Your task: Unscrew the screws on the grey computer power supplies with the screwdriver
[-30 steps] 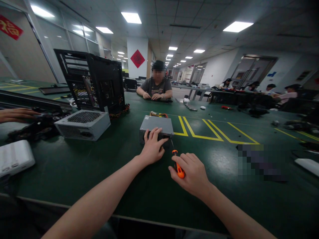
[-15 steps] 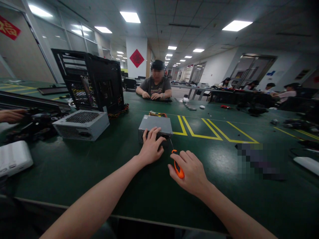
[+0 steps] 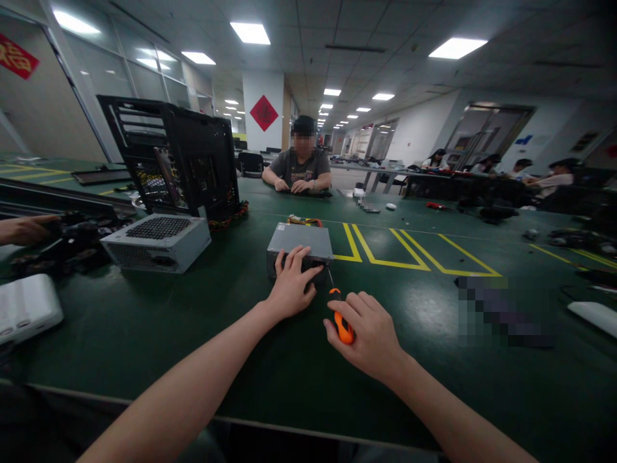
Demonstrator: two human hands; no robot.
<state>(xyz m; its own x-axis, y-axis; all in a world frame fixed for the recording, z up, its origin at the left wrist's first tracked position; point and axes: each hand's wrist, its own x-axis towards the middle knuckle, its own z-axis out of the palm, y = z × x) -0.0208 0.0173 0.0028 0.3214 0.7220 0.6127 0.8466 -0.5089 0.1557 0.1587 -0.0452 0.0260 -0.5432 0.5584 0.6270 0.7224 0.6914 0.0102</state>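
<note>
Grey boxes (image 3: 299,238) number two: left grip (image 3: 290,290) spread on one, right grip (image 3: 370,331) pinching one orange screwdriver (image 3: 343,329).

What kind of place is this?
Probably a computer-hardware workshop: a black PC case, a grey power supply touched by the left hand, an orange screwdriver in the right hand.

On the green surface (image 3: 144,334), an open lane runs between the grey box (image 3: 301,236) and the pale box (image 3: 157,243) to its left; farther back, the tall black case (image 3: 202,161) walls its left side. The left hand (image 3: 294,289) blocks the grey box's near face, and the screwdriver (image 3: 344,328) in the right hand (image 3: 369,328) obstructs its near right corner. Rightward, across the yellow lines (image 3: 400,265), lies open room.
</note>
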